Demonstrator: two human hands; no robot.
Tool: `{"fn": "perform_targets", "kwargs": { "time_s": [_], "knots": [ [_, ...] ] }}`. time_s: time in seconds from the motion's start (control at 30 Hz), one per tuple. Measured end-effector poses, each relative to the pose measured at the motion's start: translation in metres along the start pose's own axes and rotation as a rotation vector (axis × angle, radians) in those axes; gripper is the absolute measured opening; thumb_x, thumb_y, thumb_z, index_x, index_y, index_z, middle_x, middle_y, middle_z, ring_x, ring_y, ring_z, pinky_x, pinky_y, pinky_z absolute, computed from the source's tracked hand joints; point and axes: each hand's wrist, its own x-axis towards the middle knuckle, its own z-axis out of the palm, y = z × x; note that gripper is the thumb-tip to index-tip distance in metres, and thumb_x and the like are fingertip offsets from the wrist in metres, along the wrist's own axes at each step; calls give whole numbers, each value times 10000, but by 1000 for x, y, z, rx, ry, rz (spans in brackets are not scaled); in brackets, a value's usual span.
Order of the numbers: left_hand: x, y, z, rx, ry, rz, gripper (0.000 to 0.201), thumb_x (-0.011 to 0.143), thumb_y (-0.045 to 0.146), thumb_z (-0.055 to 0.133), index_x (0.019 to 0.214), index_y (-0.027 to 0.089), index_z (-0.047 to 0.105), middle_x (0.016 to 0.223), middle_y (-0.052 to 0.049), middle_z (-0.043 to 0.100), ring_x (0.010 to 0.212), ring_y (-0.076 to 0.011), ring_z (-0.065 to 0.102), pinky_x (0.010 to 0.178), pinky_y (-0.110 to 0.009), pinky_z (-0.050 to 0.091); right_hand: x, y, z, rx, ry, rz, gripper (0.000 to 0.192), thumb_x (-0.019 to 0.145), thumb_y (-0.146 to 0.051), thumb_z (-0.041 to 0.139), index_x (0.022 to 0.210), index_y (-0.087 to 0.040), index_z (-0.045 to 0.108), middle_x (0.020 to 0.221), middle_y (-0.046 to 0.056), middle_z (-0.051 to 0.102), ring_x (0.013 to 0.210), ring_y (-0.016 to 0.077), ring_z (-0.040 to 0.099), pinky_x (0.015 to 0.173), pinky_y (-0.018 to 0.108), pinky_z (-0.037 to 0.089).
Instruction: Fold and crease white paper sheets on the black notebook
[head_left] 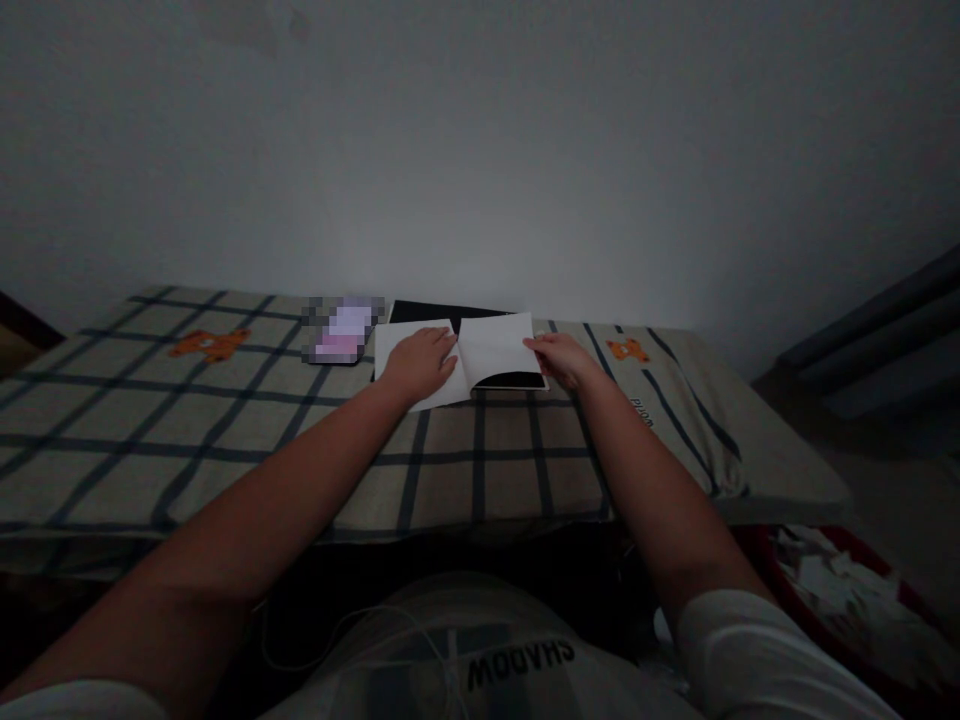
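Observation:
A creased sheet of white paper (496, 345) lies over a flat black board with a pale edge (442, 311). My left hand (421, 362) rests flat on the paper's left half, its fingers stretched toward the crease. At the right edge, my right hand (561, 358) pinches the sheet between thumb and fingers. The right half is lifted a little and curves above the black surface. Part of the board is hidden under the paper.
A checked cloth (300, 430) with orange bear figures covers the table against the wall. Left of the paper lies a blurred-out phone (345, 332). A red bin (757, 550) with crumpled paper stands at the lower right. A thin white cable (300, 668) hangs near my body.

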Motion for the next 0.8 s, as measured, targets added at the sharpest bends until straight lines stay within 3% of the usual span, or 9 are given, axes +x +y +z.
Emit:
{"fn": "perform_targets", "kwargs": {
  "time_s": [0.13,0.27,0.33,0.5,0.67,0.8],
  "knots": [
    [1,1,-5,5,-11,-8,408,957,345,309,1222,219,594,1276,-44,596,1171,-248,502,915,-413,442,4,4,2,33,54,-22,250,862,-285,566,651,-170,495,484,-29,500,405,59,405,423,198,320],
    [1,2,-5,16,-68,2,461,973,403,251,1253,219,567,1294,-49,574,1157,-253,498,840,-390,468,5,2,1,49,6,8,297,860,-368,586,652,-164,521,497,-11,533,415,65,447,416,188,341],
    [0,3,-6,26,-89,10,477,971,434,243,1280,228,542,1319,-54,549,1173,-259,480,848,-392,465,4,-1,-1,71,-28,43,272,844,-370,612,683,-157,556,522,0,564,443,76,488,428,186,372],
    [-2,5,-7,23,-97,4,499,976,432,201,1292,231,530,1342,-60,529,1205,-256,467,879,-393,466,2,-5,-2,153,-51,90,58,820,-167,613,769,-138,615,636,27,649,528,94,555,511,196,450],
    [-2,0,-1,32,-123,26,505,977,403,227,1359,177,468,1424,-78,464,1302,-220,412,1072,-366,334,5,-3,-1,123,3,113,94,832,-156,588,739,-140,592,595,4,615,499,85,520,504,195,430],
    [-2,-4,4,24,-159,41,518,971,389,252,1403,152,411,1469,-91,410,1349,-223,366,1105,-370,287,7,1,1,132,33,97,81,851,-183,560,782,-152,588,597,-11,603,508,96,521,525,215,443]
  ]
}}
